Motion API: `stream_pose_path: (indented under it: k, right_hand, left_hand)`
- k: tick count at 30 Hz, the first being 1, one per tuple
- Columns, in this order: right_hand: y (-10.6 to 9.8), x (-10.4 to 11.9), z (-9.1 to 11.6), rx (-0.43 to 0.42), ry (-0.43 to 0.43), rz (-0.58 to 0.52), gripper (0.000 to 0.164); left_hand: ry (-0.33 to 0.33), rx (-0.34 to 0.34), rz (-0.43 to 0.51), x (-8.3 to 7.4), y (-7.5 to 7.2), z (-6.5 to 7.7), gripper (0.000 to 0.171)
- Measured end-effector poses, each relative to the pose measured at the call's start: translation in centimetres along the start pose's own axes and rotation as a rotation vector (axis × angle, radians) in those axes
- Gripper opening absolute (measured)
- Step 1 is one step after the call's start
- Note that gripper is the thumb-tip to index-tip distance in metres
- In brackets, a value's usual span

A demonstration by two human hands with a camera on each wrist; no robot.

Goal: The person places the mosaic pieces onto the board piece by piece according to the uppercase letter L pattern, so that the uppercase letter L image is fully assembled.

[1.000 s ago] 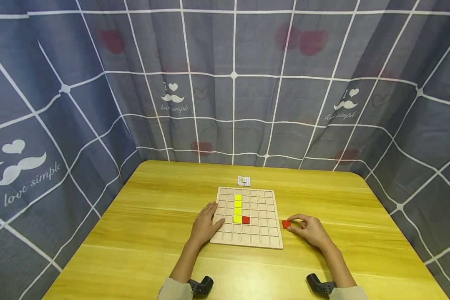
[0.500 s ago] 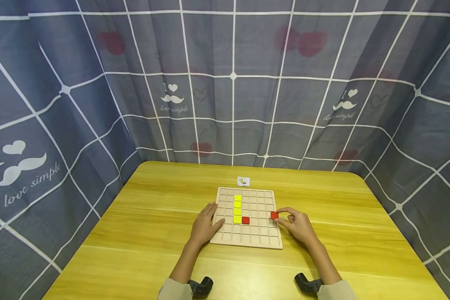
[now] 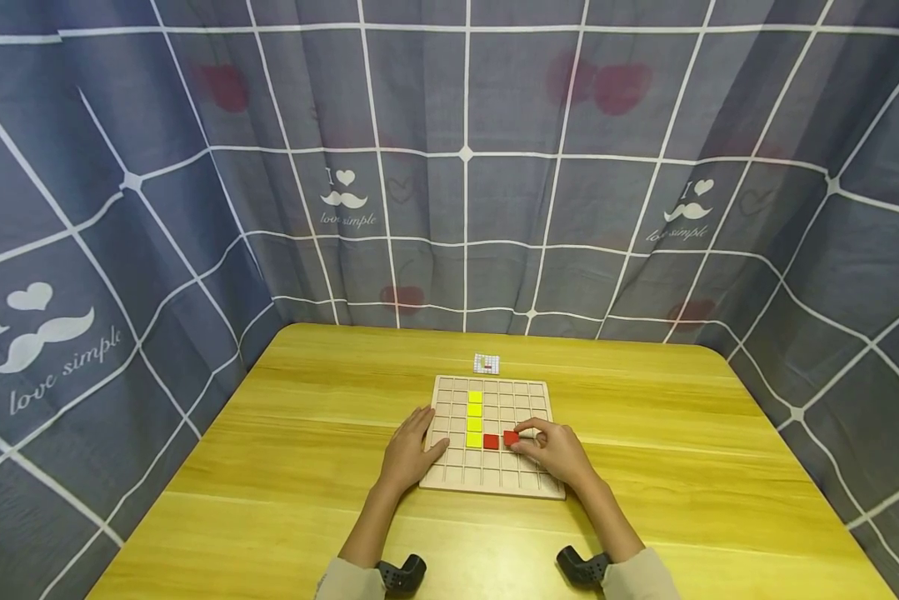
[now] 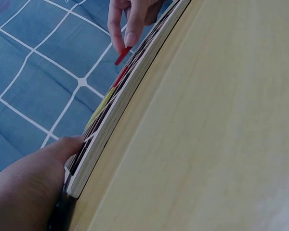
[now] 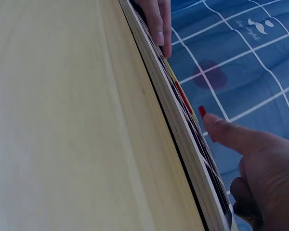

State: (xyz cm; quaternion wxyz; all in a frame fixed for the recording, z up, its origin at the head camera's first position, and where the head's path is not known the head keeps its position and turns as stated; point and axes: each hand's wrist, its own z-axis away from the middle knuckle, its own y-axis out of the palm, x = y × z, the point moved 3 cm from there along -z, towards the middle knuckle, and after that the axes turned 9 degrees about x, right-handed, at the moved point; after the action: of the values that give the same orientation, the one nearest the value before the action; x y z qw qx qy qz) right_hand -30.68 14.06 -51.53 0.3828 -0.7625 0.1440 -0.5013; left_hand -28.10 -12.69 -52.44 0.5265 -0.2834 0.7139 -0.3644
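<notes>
A pale wooden grid board [image 3: 456, 477] lies on the table. My left hand [image 3: 407, 450] rests along its left edge, fingers extended, thumb on top of the board. A column of several yellow square tiles [image 3: 475, 418] sits in the grid, with a red tile [image 3: 491, 442] in the cell right of the lowest one. My right hand [image 3: 557, 457] pinches a second red tile [image 3: 511, 437] between thumb and fingertips, just right of the placed red one. Both wrist views show this held red tile [image 4: 122, 57] tilted and raised a little above the board surface.
Behind the board lies a small white card [image 3: 486, 363] printed with a coloured grid pattern. The yellow wood-grain table [image 3: 307, 442] reaches to a grey-blue checked curtain [image 3: 427, 200] at the back and sides. A black device [image 3: 404, 575] is strapped at each wrist.
My right hand has carried the red tile leftward, from the table beside the board to over the grid near the other red tile. My left hand stays in place.
</notes>
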Motion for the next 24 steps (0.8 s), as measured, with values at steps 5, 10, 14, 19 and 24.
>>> stream_pose_path:
  k: [5,10,14,19,24]
  right_hand:
    - [0.44,0.25,-0.12,0.023,0.038,0.064,0.026]
    - [0.47,0.29,-0.20,0.032,0.046,0.074,0.025]
    - [0.43,0.19,-0.24,0.044,0.053,0.065,0.025]
    - [0.45,-0.02,-0.14,0.059,0.055,0.035,0.030]
    - [-0.31,-0.09,0.05,0.014,0.043,-0.027,0.032]
  left_hand:
    - [0.004,-0.001,0.005,-0.17,-0.04,0.08,0.063]
    - [0.004,0.000,0.005,-0.17,0.00,0.07,0.064]
    - [0.007,0.000,0.007,-0.20,-0.03,0.06,0.063]
    - [0.005,-0.002,0.012,-0.17,-0.02,0.09,0.063]
    - [0.005,0.000,0.016,-0.17,-0.01,0.10,0.062]
